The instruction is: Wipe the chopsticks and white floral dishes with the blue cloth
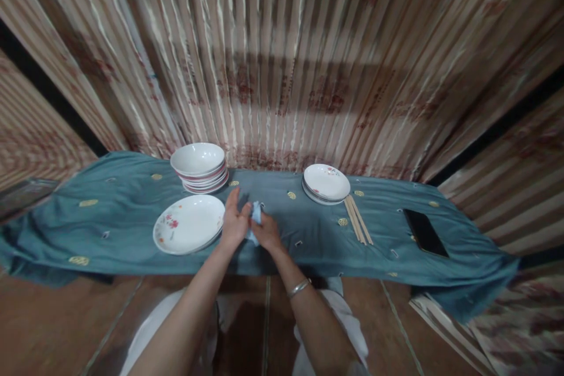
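A light blue cloth (pixel 256 211), crumpled, is gripped in my right hand (pixel 268 231), its fingers closed round it. My left hand (pixel 235 224) is right beside it, fingers stretched forward and apart from the thumb, close to the cloth; whether it touches the cloth I cannot tell. Left of that hand lies a white oval plate (pixel 189 223) with a red flower pattern, its right edge partly behind my wrist. Farther back stands a stack of white bowls (pixel 198 158) with red bands, resting on what look like plates.
On the right is a stack of small floral plates (pixel 326 182), with several wooden chopsticks (pixel 358 220) beside it. A black phone (pixel 425 232) lies farther right on the green tablecloth (pixel 304 217). A pleated curtain (pixel 273 59) hangs directly behind the table.
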Tool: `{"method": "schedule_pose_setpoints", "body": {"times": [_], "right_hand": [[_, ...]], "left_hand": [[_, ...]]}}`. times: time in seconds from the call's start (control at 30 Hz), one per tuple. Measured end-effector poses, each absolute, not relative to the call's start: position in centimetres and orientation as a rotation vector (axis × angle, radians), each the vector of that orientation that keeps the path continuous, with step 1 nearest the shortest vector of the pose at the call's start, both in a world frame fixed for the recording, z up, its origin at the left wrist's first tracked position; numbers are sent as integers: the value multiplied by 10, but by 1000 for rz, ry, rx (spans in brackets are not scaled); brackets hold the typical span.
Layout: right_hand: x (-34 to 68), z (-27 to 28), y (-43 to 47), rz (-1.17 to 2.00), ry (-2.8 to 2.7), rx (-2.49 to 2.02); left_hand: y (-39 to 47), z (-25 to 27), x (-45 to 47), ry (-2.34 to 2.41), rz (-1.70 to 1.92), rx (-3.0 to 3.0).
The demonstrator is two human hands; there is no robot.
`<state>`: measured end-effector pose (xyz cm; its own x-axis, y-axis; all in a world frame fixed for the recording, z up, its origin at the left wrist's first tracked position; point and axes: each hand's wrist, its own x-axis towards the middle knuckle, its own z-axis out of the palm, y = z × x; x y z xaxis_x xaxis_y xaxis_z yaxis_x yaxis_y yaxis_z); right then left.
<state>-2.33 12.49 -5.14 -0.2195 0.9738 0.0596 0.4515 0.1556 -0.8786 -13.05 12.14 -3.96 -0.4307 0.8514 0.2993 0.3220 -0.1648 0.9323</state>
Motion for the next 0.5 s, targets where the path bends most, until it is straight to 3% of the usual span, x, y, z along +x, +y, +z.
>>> {"method": "schedule_pose_setpoints", "body": {"times": [0.5], "right_hand": [[-85, -20, 112, 684, -2238, -1626]], "left_hand": [[93, -30, -230, 2006, 1481, 1453]]}}
